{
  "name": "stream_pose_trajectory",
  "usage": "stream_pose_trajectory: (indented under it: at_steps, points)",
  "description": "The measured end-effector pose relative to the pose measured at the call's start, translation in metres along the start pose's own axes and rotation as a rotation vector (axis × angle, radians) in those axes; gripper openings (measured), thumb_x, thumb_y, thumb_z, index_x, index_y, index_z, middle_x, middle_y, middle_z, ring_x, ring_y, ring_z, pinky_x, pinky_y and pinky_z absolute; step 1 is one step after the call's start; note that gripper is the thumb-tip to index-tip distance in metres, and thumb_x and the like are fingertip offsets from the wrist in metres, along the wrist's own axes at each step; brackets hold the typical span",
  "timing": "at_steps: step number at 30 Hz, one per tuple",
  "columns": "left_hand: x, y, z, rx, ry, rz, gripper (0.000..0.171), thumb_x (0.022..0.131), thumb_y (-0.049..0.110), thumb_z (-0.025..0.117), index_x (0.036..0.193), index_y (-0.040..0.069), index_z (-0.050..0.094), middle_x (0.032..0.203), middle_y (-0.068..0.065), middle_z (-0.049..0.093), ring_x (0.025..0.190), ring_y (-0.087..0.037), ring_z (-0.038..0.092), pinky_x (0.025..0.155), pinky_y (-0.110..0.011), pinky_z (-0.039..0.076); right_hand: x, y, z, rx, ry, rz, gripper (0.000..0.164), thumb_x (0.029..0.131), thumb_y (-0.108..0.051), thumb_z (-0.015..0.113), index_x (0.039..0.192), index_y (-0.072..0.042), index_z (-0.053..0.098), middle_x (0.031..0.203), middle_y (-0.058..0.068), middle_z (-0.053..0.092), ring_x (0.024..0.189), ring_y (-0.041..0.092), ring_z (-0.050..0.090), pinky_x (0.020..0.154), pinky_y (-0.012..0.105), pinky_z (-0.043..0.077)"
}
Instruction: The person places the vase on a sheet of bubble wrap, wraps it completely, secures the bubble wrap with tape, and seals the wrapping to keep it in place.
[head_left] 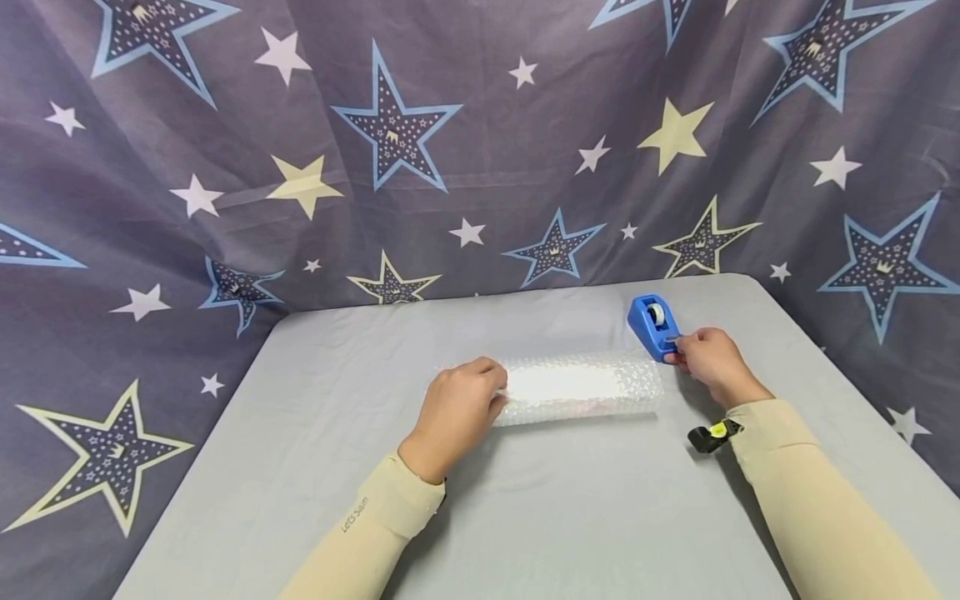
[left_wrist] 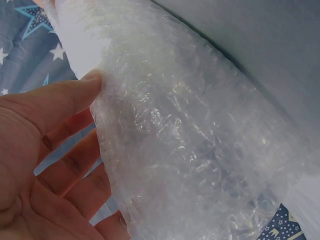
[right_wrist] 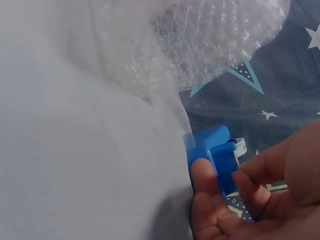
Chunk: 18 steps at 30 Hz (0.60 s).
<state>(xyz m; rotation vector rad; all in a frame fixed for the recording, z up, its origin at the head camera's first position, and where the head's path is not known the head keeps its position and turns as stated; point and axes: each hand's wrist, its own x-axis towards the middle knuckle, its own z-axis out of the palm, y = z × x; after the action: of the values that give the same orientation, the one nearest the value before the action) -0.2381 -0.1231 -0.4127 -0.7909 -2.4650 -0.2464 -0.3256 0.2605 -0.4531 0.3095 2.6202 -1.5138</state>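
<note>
A cylinder-like bundle in bubble wrap [head_left: 577, 383] lies across the middle of the table, with something white showing through the layers. My left hand [head_left: 454, 408] grips its left end, thumb [left_wrist: 87, 87] on top of the wrap's edge and the other fingers behind it. Just past the bundle's right end stands a blue tape dispenser [head_left: 642, 320] holding a roll of clear tape. My right hand [head_left: 712, 360] holds the dispenser's front end, its fingers and thumb on either side of the cutter. A short tape end [right_wrist: 241, 147] sticks up at the toothed cutter, close to the thumb.
A pale grey cloth covers the table [head_left: 570, 508]. Behind it and along both sides hangs a dark curtain [head_left: 495, 150] with a star print. A black strap piece with a yellow label [head_left: 716, 432] juts from the right cuff.
</note>
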Motion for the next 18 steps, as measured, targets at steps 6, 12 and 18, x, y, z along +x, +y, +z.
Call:
stream_pose_trajectory:
  at_steps: [6, 12, 18]
  points:
    - [-0.0002, -0.0011, 0.0006, -0.002, 0.007, 0.007, 0.021, 0.077, 0.009, 0.089, 0.084, 0.014, 0.070, 0.096, -0.001, 0.073, 0.075, -0.018, 0.072, 0.065, -0.039, 0.057, -0.0023, 0.0014, 0.0033, -0.030, 0.018, -0.017, 0.037, 0.106, -0.017, 0.036, 0.121, 0.012, 0.052, 0.119, 0.023, 0.061, 0.101, 0.023, 0.061, 0.076, 0.023, 0.051]
    - [-0.0003, -0.0008, -0.0003, -0.011, 0.004, 0.007, 0.020, 0.078, 0.008, 0.089, 0.085, 0.013, 0.070, 0.096, -0.003, 0.073, 0.075, -0.019, 0.072, 0.065, -0.040, 0.058, -0.0023, 0.0021, 0.0067, -0.062, 0.049, -0.025, 0.033, 0.108, -0.015, 0.034, 0.117, 0.010, 0.053, 0.123, 0.025, 0.060, 0.102, 0.024, 0.061, 0.073, 0.026, 0.047]
    - [-0.0003, -0.0007, 0.0002, -0.015, 0.006, 0.007, 0.020, 0.078, 0.008, 0.088, 0.085, 0.012, 0.070, 0.096, -0.003, 0.073, 0.074, -0.019, 0.072, 0.065, -0.040, 0.057, -0.0012, 0.0031, 0.0086, -0.075, 0.064, -0.020, 0.029, 0.108, -0.015, 0.033, 0.111, 0.007, 0.053, 0.123, 0.025, 0.061, 0.102, 0.025, 0.062, 0.071, 0.025, 0.047]
